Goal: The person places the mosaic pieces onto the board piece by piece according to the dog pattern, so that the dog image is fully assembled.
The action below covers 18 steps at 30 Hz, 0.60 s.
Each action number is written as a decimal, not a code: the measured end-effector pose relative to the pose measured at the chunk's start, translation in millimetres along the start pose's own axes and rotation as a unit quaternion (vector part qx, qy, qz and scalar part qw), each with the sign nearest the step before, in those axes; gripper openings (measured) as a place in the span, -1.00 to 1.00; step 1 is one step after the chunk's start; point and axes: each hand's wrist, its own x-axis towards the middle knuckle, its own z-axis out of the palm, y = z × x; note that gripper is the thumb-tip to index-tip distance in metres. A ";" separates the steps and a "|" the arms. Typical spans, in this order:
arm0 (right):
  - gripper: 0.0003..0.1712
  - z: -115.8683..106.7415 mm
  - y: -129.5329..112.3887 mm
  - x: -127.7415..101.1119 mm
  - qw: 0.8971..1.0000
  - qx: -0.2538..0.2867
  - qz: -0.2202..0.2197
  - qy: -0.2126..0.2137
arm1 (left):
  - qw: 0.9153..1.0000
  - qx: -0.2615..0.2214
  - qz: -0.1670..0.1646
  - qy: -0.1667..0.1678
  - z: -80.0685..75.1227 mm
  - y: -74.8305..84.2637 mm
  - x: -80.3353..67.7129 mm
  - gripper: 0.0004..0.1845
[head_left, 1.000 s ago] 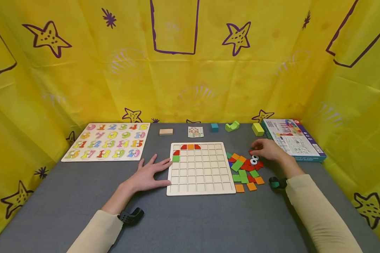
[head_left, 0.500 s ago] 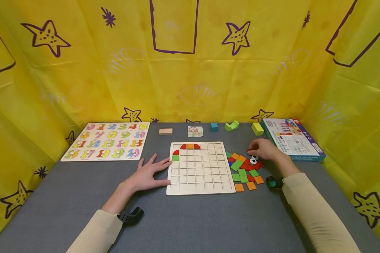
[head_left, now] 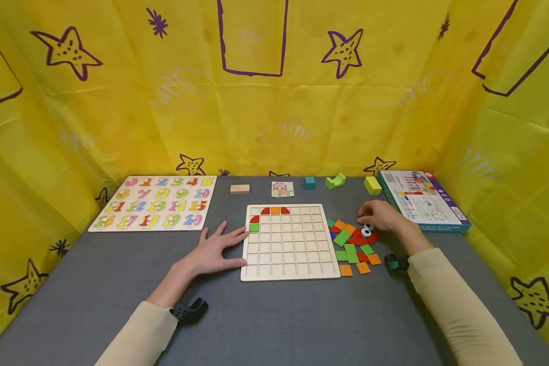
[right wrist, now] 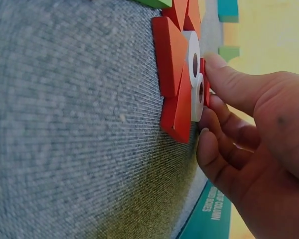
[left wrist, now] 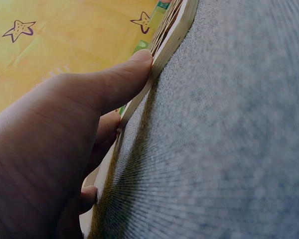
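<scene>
My left hand [head_left: 214, 255] rests on the table with its fingers spread. Its index fingertip and thumb touch the left edge of a pale wooden grid board [head_left: 291, 247]; the left wrist view shows the thumb [left wrist: 127, 82] against that edge. Red, orange and green pieces sit in the board's upper left cells. Over the loose pile at the right, my right hand [head_left: 380, 215] pinches a small red piece [right wrist: 205, 82] between thumb and fingers, which partly cover it. Two round white eye pieces [head_left: 366, 232] and red pieces [right wrist: 169, 57] lie right beside it.
Several green tiles [head_left: 351, 253] and orange tiles [head_left: 345, 270] lie along the board's right side. Behind stand a pattern card [head_left: 282, 189], a teal cube [head_left: 309, 183] and other blocks. A number board [head_left: 155, 203] lies left, a flat box [head_left: 423, 201] right.
My right hand has shifted slightly left with the red piece at its fingertips, then stayed nearly still. The left hand and the board have not moved.
</scene>
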 end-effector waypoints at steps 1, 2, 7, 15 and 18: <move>-0.77 0.0 -0.2 -0.2 1.000 0.001 0.001 -0.002 | 1.000 0.000 0.000 -0.001 0.0 -0.1 0.1 -0.09; -0.78 0.1 -0.5 -0.3 1.000 0.001 0.002 -0.004 | 1.000 0.000 0.000 -0.001 -0.1 -0.2 0.2 -0.09; -0.82 0.9 -2.1 0.5 1.000 0.004 -0.003 -0.006 | 1.000 0.000 0.001 0.002 -1.0 -0.8 0.3 -0.09; -0.76 0.1 1.1 -0.2 1.000 0.006 -0.023 -0.014 | 1.000 0.004 0.001 -0.001 0.4 -1.4 0.4 -0.09; -0.71 -3.0 1.2 -1.9 0.999 0.008 -0.030 -0.021 | 1.000 0.004 0.002 0.002 -0.2 -1.2 0.6 -0.09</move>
